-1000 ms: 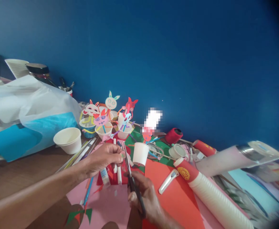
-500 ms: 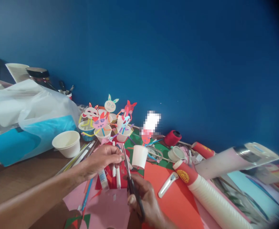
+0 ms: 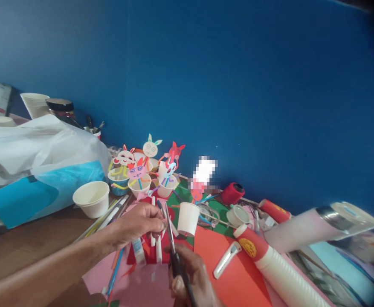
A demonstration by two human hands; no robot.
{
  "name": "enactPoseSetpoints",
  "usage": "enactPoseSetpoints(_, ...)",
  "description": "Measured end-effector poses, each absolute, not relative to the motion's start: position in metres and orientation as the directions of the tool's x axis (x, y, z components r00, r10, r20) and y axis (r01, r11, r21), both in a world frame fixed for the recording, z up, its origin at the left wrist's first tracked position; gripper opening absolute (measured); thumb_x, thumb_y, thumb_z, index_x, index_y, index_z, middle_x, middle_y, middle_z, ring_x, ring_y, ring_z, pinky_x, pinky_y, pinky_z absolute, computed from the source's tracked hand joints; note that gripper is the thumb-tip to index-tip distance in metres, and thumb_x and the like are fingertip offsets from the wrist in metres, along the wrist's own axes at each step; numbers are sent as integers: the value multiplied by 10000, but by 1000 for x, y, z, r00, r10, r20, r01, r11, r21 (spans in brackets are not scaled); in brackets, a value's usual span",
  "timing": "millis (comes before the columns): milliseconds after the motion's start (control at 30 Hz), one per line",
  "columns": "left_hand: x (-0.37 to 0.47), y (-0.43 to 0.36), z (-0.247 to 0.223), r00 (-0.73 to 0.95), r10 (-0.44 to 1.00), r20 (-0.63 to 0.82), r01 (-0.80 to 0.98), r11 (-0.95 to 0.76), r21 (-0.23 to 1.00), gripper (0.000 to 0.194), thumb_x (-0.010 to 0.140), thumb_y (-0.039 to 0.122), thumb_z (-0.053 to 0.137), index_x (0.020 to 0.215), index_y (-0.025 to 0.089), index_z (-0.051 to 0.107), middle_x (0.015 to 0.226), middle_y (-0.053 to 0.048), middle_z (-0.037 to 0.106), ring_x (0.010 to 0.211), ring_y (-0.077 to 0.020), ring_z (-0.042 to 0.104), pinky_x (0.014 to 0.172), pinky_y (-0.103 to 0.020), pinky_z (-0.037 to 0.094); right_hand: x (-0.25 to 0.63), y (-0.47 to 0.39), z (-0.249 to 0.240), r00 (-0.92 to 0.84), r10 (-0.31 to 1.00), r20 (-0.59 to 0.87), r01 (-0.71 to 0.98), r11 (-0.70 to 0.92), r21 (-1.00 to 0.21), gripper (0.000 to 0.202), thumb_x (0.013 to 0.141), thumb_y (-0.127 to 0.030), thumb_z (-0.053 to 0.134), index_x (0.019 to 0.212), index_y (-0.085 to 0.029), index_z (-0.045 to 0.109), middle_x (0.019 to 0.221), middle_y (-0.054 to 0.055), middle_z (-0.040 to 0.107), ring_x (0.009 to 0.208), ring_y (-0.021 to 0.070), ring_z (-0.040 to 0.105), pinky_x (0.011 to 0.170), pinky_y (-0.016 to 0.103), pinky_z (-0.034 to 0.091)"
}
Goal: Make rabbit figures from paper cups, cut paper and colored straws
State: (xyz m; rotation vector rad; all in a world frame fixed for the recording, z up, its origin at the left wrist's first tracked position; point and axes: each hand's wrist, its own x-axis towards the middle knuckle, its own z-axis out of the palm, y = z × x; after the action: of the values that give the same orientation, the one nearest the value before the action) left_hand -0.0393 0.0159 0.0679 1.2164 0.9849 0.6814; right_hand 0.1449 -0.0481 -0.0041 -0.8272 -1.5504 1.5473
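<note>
My right hand [image 3: 193, 273] grips the black handles of a pair of scissors [image 3: 171, 238], whose blades point up and away from me. Beside the blades, my left hand [image 3: 145, 221] is closed in a pinch; what its fingertips hold is too small to make out. Under both hands lie white sticks [image 3: 159, 249] and a glue tube [image 3: 138, 250] on red and pink paper [image 3: 142, 283]. Just beyond the scissors a white paper cup [image 3: 187, 219] holds a red paper figure [image 3: 197, 192].
Behind stand paper animal figures [image 3: 150, 148] in cups. At left are an empty bowl [image 3: 91, 199], blue paper [image 3: 17, 200] and a plastic bag. A cutter [image 3: 227, 260] lies on orange paper at right, near a long stack of cups [image 3: 289, 273] and a red thread spool [image 3: 232, 193].
The view has shifted slightly, so things on the table appear a little lower. Both hands keep nearly the same pose, with the scissors still in my right hand.
</note>
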Motion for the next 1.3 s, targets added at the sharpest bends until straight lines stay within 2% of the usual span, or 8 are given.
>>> enactPoseSetpoints(333,-41,18,65,476,840,-259,100,241,965,94,651,181,533,561,155,538,476,39,534,467,-97,466,499,-224,328,143,-48,-6,-452,888,87,-159,16,-987,511,650,-490,662,1019,-153,557,512,-70,335,424,48,257,390,176,202)
enactPoseSetpoints(600,-43,17,69,490,833,-258,65,260,963,94,669,193,555,589,157,521,534,33,546,505,-96,486,528,-223,345,139,-48,2,-424,904,59,-195,-27,-980,515,604,-466,710,981,-146,566,483,-71,384,396,44,288,376,166,261)
enactPoseSetpoints(833,-40,15,73,503,819,-275,31,302,953,119,679,270,583,646,157,566,562,32,559,545,-106,515,585,-237,389,142,-49,-2,-412,909,62,-185,-17,-983,545,628,-477,692,1043,-155,550,514,-54,427,414,51,335,392,167,254)
enactPoseSetpoints(1033,-38,15,66,447,858,-253,25,270,962,109,685,245,569,621,160,543,555,28,564,530,-105,506,561,-235,385,141,-48,-4,-408,910,73,-229,-25,-973,526,652,-494,667,1046,-167,546,518,-52,430,420,52,332,397,165,264)
enactPoseSetpoints(1300,-39,17,65,399,884,-244,41,249,968,58,669,208,544,628,167,536,581,21,570,565,-115,517,600,-254,416,143,-48,-4,-441,897,37,-172,-44,-984,548,654,-506,654,1051,-145,541,518,-49,423,423,58,320,394,180,251)
